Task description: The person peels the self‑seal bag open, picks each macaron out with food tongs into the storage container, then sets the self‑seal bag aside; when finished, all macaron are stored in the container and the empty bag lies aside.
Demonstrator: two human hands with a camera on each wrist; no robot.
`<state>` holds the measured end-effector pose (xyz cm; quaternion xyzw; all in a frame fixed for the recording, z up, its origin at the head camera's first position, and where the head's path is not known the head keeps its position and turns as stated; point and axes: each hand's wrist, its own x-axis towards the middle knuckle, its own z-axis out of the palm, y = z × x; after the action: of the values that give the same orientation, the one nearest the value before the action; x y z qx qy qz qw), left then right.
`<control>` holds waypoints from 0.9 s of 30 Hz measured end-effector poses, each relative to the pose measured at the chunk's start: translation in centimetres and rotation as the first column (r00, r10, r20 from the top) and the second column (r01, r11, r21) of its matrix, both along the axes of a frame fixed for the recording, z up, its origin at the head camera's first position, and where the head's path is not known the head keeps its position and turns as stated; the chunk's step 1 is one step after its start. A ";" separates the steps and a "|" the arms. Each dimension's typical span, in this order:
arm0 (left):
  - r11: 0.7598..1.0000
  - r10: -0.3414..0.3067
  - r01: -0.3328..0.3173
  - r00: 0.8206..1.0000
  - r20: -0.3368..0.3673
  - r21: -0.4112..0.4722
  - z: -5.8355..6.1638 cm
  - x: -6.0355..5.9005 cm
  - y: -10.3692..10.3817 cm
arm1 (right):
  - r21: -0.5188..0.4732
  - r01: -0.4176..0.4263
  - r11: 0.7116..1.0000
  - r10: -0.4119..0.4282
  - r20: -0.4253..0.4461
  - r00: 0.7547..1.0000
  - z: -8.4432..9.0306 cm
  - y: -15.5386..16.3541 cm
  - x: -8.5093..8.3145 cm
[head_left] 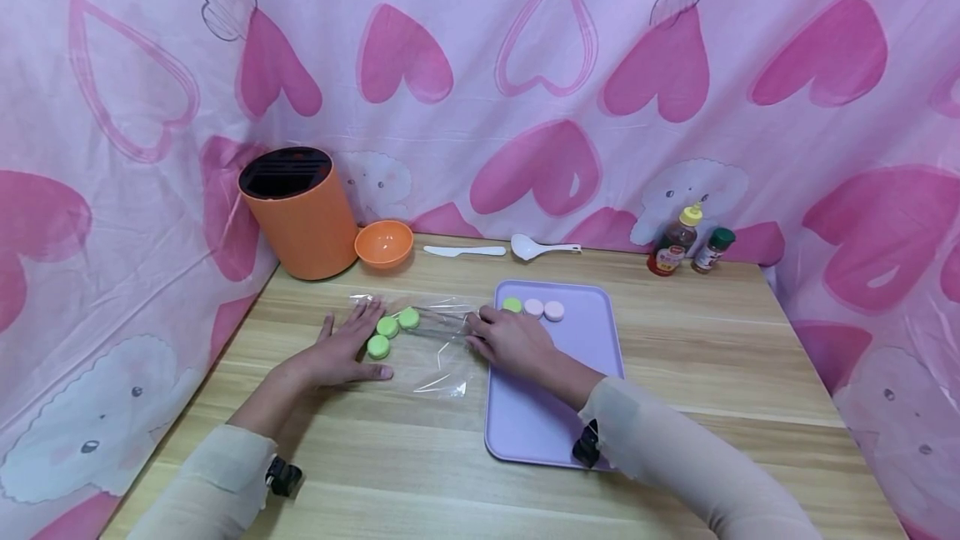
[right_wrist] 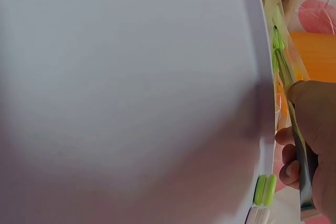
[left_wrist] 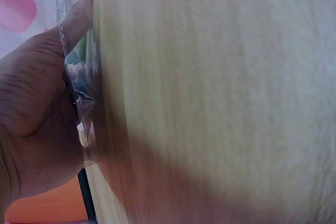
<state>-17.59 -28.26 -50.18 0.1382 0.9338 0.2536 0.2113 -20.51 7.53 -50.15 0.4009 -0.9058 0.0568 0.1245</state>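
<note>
Near the middle left of the table lies a transparent plastic bag (head_left: 431,361), with three green macarons (head_left: 378,347) grouped at its left part. My left hand (head_left: 348,348) rests at the bag's left side, fingers extended and thumb spread below the macarons. Clear film runs along that hand (left_wrist: 39,87) in the left wrist view. My right hand (head_left: 517,342), above the tray's left edge, grips slim metal tongs (right_wrist: 301,156). Their tips point left, right at the farthest green macaron (head_left: 408,317). Beyond the right hand, one green macaron (head_left: 512,305) and two pink macarons (head_left: 554,311) sit on the purple tray (head_left: 525,432).
Along the back stand an orange knife block (head_left: 303,223), an orange bowl (head_left: 384,245), a white knife (head_left: 465,251) and a white ladle (head_left: 528,248). Farther right are a syrup bottle (head_left: 672,247) and a green-capped jar (head_left: 712,252). A pink heart-patterned curtain (head_left: 472,40) encloses the table.
</note>
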 end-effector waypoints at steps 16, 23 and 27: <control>1.000 0.009 -0.009 1.000 0.014 0.001 0.3 0.1 0.2 | -0.040 -0.014 0.999 0.014 -0.003 1.000 0.8 2.2 0.2; 1.000 0.002 -0.002 1.000 0.007 -0.001 0.2 0.1 0.2 | -0.059 0.022 0.998 -0.022 0.002 1.000 1.0 4.2 0.6; 1.000 0.001 -0.001 1.000 0.006 -0.002 0.1 0.1 0.1 | -0.073 0.036 0.997 -0.035 0.015 0.999 1.1 5.4 1.1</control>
<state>-17.54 -28.15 -50.04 0.1369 0.9334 0.2533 0.2141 -19.44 12.92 -49.02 0.3796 -0.9109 0.0903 0.1339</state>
